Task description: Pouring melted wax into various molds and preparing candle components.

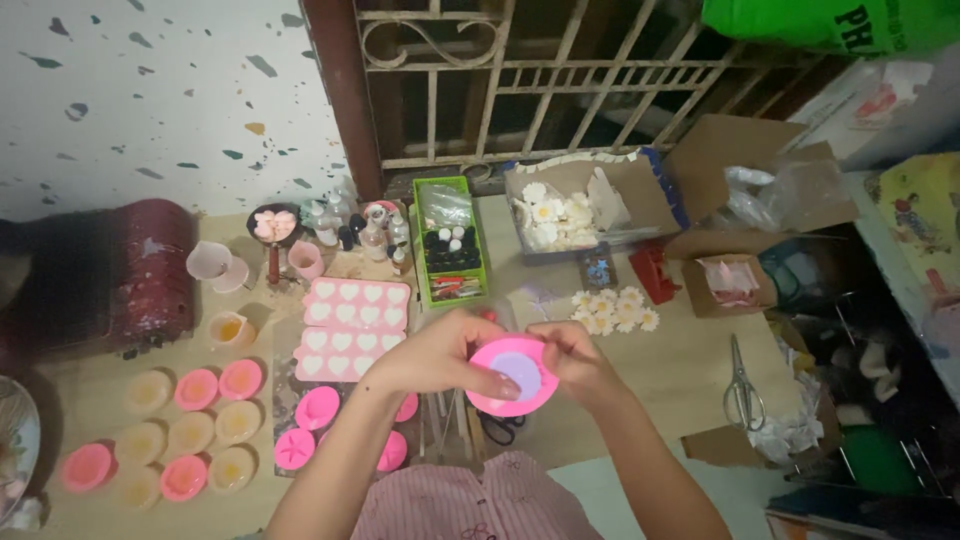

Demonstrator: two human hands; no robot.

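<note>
I sit at a pale wooden table (640, 370) pushed up to a speckled wall (150, 100) and a rusty window grille (520, 80). Far across it stand a green tray (448, 245) of small bottles and an open cardboard box (590, 205) of white flowers; scissors (741, 385) lie to the right. On the left are a pink heart mould (352, 328) and rows of small round moulds (190, 430), pink and yellow. Near me, over the table's middle, I hold a round pink mould (512, 375) with a pale lilac centre. My left hand (435, 355) grips its left rim, thumb laid across the near edge. My right hand (575, 358) pinches its right rim with fingers narrowed.
</note>
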